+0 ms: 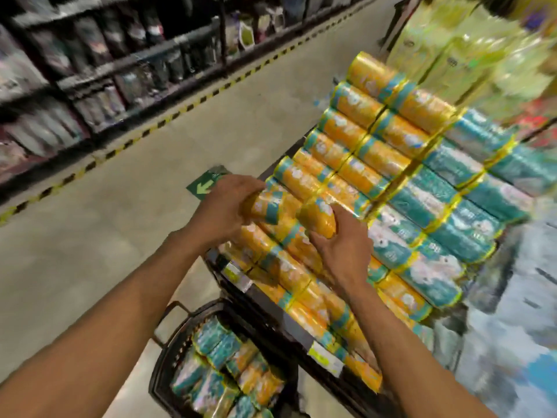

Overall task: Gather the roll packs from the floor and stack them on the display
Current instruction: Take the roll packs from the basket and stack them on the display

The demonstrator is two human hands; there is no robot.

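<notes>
a: obs. left hand (224,206) is wrapped over the near-left end of an orange roll pack (265,208); fingers curled around it, gripping. right hand (340,248) cups a second orange roll pack (316,218) from below, fingers closed up around its rounded end

b: where do they sit relative to the display (391,182)?

a: both are held just above the near-left corner of the stacked rows, touching or almost touching the packs under them; blur prevents telling which. stacked packs lie side by side, long axes running from near-left to far-right

b: and the held ones?

a: roughly the same axis, the right one tipped a little. judgement: the open slot is straight ahead of the hands, at the front edge of the orange rows, so the move is a short push forward and down, keeping the axis parallel to the neighbours

b: nearer hand?

a: left hand sits closer to the outer edge, right hand closer to the teal rows (446,212)

b: remaining stock?

a: more packs in the dark basket (168,357) on the floor (120,236), below the forearms
</notes>
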